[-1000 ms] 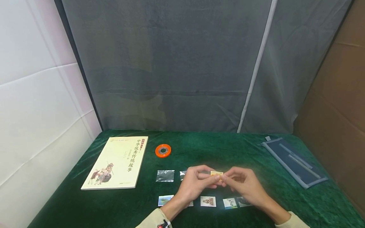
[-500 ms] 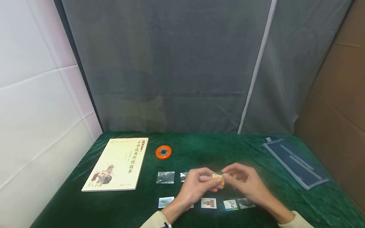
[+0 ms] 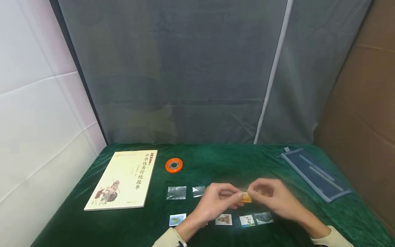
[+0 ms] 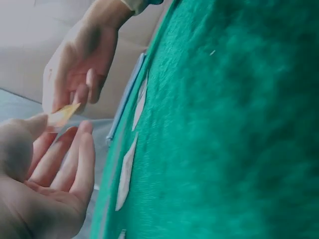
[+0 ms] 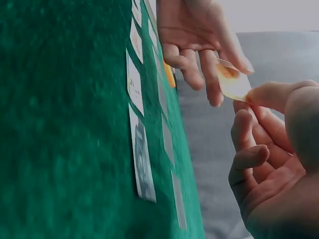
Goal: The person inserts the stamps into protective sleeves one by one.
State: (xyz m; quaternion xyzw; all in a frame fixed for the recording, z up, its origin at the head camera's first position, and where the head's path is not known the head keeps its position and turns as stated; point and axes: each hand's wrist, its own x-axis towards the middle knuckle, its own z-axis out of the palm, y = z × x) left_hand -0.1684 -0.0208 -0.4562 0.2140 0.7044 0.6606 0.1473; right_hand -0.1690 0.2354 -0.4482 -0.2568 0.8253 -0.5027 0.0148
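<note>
A small yellow-orange postage stamp (image 3: 246, 197) is held above the green cloth, with what looks like a clear film edge above it. My left hand (image 3: 216, 203) pinches its left end between thumb and fingers. At its right end my right hand (image 3: 276, 198) pinches a corner; thumb and index finger meet on the stamp (image 5: 233, 82) in the right wrist view. Below the hands lie a stamp with a seated figure (image 3: 223, 219), a white-and-green one (image 3: 247, 221) and a dark grey one (image 3: 263, 218). My left wrist partly hides another beside the blue stamp (image 3: 177, 219).
Clear plastic sleeves (image 3: 176, 192) lie in a row behind the stamps, some hidden by the hands. An orange tape roll (image 3: 174, 165) sits farther back. A cream book (image 3: 123, 180) lies at the left, a blue mesh pouch (image 3: 314, 175) at the right.
Both hands have shifted slightly right with the stamp. The right fingers moved off its edge, then came back against its right end. The dark grey stamp is now uncovered.
</note>
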